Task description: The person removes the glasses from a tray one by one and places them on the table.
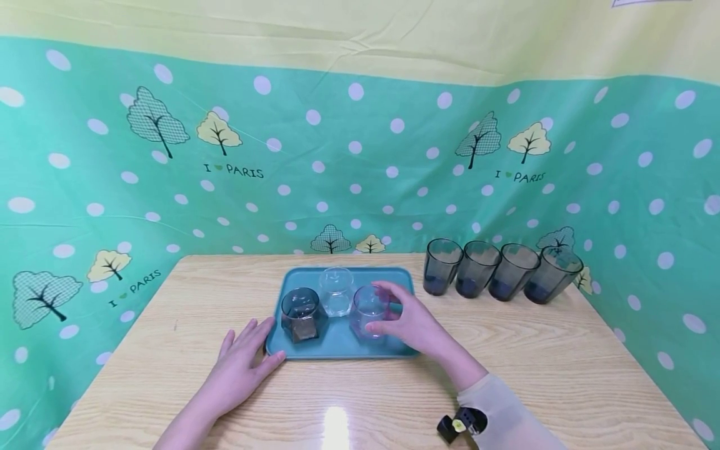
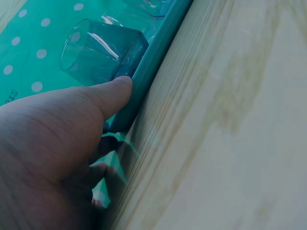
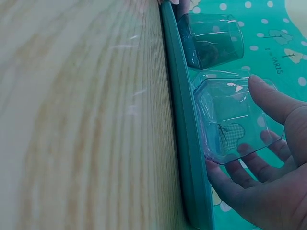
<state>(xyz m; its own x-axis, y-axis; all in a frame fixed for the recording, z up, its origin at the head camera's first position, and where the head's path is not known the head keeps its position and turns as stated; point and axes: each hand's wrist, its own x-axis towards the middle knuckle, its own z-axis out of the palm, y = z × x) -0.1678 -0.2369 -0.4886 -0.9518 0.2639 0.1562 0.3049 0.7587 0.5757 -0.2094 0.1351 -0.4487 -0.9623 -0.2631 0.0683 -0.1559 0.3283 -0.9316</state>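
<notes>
A teal rectangular tray (image 1: 349,357) lies on the wooden table with three small faceted glasses. My right hand (image 1: 413,322) holds a pink-tinted clear glass (image 1: 368,309) on the tray's right half, thumb on the near side and fingers round the far side. The right wrist view shows that glass (image 3: 235,120) between thumb and fingers. A dark grey glass (image 1: 302,315) stands at the tray's left, and a colourless glass (image 1: 336,290) behind, between the other two. My left hand (image 1: 242,362) rests at the tray's front left corner, fingers extended and thumb touching the rim.
Several tall dark grey tumblers (image 1: 475,269) stand in a row right of the tray, toward the back of the table (image 1: 562,362). A green dotted cloth (image 1: 360,169) with printed trees hangs behind and at both sides.
</notes>
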